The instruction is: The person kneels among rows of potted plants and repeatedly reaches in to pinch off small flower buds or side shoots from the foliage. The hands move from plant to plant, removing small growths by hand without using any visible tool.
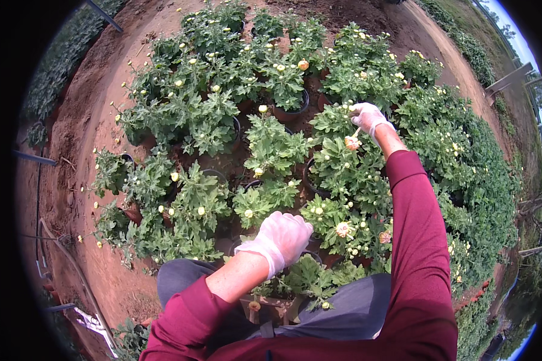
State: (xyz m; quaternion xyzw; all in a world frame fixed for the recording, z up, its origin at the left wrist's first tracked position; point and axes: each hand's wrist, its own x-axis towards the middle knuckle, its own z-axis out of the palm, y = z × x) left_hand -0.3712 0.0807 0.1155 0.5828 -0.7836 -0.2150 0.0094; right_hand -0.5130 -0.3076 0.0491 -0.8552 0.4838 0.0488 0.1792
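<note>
Potted plants with lobed green leaves and pale yellow buds, resembling chrysanthemums [271, 146], fill the ground before me. My right hand [369, 118], in a thin whitish glove, reaches out at upper right with its fingers at the buds of one plant; whether they grip a bud cannot be seen. Just below it is a peach-coloured bloom [352, 143]. My left hand [285, 234], gloved alike, is curled with its back up, low in the middle above the nearest plants; its palm is hidden. To its right is an open pale bloom [343, 229].
Between my knees stands a box-like container [271, 301] with leaves over it. A hose [72, 266] curves along the reddish soil at left, near white pipes [92, 325] and dark posts [35, 157]. Dense foliage [483, 180] lines the right side, with a wooden post [509, 80] beyond.
</note>
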